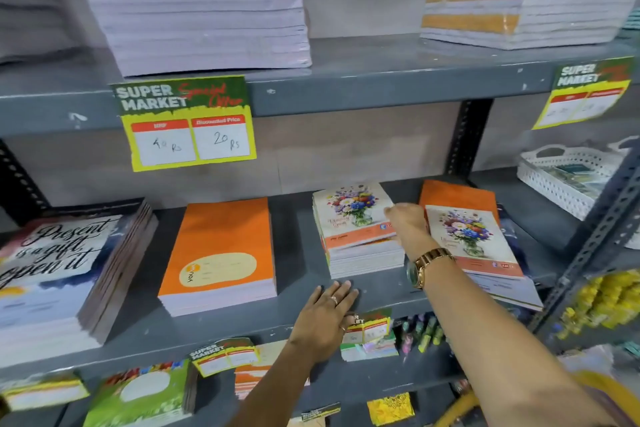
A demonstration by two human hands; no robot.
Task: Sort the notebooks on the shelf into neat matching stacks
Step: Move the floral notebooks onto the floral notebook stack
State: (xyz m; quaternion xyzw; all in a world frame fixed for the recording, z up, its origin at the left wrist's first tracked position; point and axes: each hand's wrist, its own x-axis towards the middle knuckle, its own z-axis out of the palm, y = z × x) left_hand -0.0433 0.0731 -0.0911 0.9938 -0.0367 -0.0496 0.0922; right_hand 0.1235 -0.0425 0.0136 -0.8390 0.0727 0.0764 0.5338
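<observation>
Grey painted metal shelf (298, 302), scuffed, slotted uprights. On it, left to right: a tall stack of glossy notebooks with black script lettering (52, 274), brown spines showing; a squared stack of matte orange notebooks with a cream oval label (221, 253); a neat stack of floral-cover notebooks, flowers in a glass vase above an orange band (353, 222); then a loose, skewed pile at right, a floral notebook (474, 239) lying tilted on top of an orange one (457, 194), pale page edges fanned below.

White perforated plastic basket (568, 177) on the far right of the shelf, small flat items inside, too blurred to name.

Yellow and green paper price card (187, 121) hangs from the shelf above; pale paper stacks (197, 3) sit up there.

My left hand (325, 319) lies flat, palm down, fingers spread on the bare shelf front, just before the neat floral stack; that grip is apart and holds nothing. My right hand (405, 222), gold watch (426, 265) at the wrist, reaches forward between the two floral piles, touching the neat stack's right edge. Fingers hidden behind the hand; I cannot tell whether that grip is closed on anything
</observation>
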